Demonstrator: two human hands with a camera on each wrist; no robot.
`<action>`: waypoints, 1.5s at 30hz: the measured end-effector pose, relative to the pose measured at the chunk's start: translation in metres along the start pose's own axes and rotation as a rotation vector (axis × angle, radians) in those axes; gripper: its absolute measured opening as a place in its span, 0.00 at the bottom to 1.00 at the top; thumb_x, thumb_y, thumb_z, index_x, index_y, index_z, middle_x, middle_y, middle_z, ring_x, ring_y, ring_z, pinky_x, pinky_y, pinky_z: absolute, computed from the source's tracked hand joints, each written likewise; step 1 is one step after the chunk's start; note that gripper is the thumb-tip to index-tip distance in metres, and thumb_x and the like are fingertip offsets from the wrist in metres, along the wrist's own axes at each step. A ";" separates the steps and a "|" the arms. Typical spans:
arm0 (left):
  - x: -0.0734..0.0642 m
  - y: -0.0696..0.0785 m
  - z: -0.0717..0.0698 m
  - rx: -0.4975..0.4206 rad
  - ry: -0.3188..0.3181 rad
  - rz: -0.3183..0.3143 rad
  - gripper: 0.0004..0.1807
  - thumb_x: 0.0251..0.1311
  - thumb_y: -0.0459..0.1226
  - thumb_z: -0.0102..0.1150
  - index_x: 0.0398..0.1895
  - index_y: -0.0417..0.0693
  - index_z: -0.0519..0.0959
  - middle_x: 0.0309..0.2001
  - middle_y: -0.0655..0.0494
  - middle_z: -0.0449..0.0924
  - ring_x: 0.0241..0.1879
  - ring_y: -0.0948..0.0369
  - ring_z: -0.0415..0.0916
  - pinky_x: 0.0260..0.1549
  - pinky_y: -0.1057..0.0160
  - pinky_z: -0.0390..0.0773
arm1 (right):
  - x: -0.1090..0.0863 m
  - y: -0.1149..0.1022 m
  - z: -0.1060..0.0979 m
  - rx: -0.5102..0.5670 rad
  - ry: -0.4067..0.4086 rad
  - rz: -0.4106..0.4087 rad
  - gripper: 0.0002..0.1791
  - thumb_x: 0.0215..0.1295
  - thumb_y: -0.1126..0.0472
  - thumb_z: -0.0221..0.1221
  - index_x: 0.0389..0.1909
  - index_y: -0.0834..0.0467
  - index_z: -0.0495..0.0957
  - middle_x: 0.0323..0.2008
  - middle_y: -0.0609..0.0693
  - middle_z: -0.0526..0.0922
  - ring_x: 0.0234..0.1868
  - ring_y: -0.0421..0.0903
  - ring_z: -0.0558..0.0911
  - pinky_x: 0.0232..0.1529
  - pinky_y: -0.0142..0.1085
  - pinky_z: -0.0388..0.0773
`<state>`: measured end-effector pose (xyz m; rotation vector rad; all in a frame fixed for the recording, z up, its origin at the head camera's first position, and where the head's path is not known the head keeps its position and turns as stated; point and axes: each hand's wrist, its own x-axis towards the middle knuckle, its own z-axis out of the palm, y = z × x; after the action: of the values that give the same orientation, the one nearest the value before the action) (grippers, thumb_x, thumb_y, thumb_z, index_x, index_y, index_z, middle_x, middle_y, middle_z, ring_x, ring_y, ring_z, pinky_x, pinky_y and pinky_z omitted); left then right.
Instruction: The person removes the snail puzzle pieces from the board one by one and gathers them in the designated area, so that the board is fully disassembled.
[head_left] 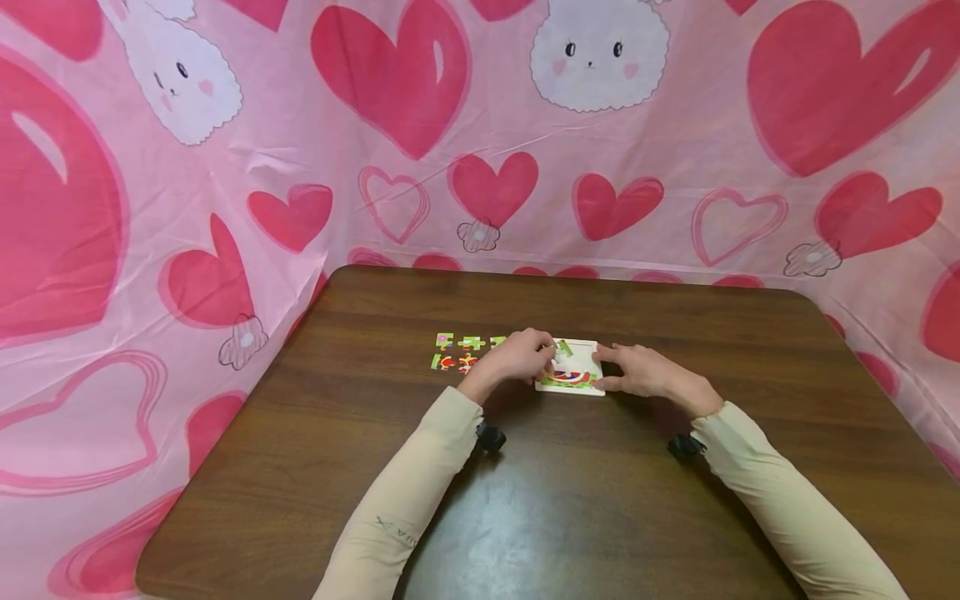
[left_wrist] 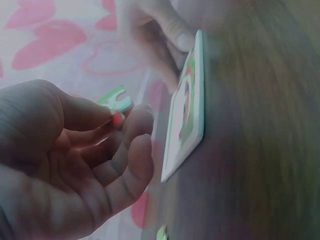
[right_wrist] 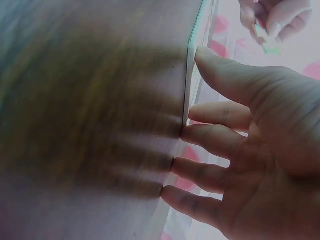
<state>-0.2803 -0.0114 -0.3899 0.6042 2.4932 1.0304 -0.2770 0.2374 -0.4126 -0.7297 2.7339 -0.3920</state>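
My left hand (head_left: 519, 354) pinches a green jigsaw piece (left_wrist: 115, 104) between thumb and fingers, held above the white puzzle tray (head_left: 581, 354). The other fingers are curled and appear to hold nothing. Along the tray's lower part lies a colourful assembled strip (head_left: 572, 379) in red, white, blue and green. At the tray's right edge is my right hand (head_left: 639, 371); in the right wrist view its thumb (right_wrist: 215, 62) rests at the rim and the other fingertips touch the tabletop, fingers spread and nearly straight.
Left of the tray, loose jigsaw pieces (head_left: 446, 362) lie in two rows, some hidden behind the left hand. Everything is on a brown wooden table (head_left: 577, 483). A pink cloth with hearts (head_left: 495, 187) hangs behind the table and at its sides.
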 end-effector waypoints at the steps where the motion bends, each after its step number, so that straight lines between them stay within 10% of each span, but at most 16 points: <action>1: -0.002 -0.003 -0.003 -0.005 0.001 0.001 0.12 0.72 0.39 0.46 0.45 0.43 0.79 0.33 0.48 0.85 0.21 0.60 0.77 0.23 0.63 0.79 | 0.000 0.000 0.000 -0.003 0.000 -0.005 0.33 0.64 0.46 0.62 0.66 0.59 0.71 0.69 0.65 0.66 0.68 0.68 0.66 0.63 0.62 0.66; 17: -0.022 -0.044 -0.049 -0.037 -0.033 -0.060 0.05 0.64 0.34 0.61 0.34 0.40 0.77 0.27 0.45 0.85 0.18 0.60 0.74 0.20 0.65 0.75 | -0.001 -0.001 0.000 -0.018 -0.003 -0.030 0.34 0.64 0.45 0.62 0.66 0.60 0.71 0.71 0.63 0.64 0.70 0.68 0.64 0.65 0.60 0.64; 35: -0.024 -0.062 -0.057 0.019 -0.094 -0.182 0.14 0.65 0.39 0.60 0.27 0.36 0.80 0.21 0.53 0.71 0.18 0.61 0.66 0.18 0.65 0.69 | -0.001 0.000 -0.001 0.000 -0.028 0.022 0.36 0.63 0.44 0.62 0.68 0.58 0.69 0.72 0.62 0.63 0.71 0.67 0.63 0.65 0.62 0.63; 45: -0.017 -0.067 -0.053 0.118 -0.027 -0.222 0.10 0.61 0.39 0.64 0.24 0.46 0.79 0.18 0.57 0.71 0.18 0.63 0.67 0.16 0.67 0.65 | -0.003 -0.001 -0.001 0.007 -0.022 0.003 0.36 0.63 0.45 0.63 0.68 0.59 0.69 0.72 0.62 0.63 0.71 0.66 0.62 0.66 0.61 0.63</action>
<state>-0.3084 -0.0932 -0.4002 0.3614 2.5412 0.7924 -0.2744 0.2385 -0.4106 -0.7238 2.7115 -0.3901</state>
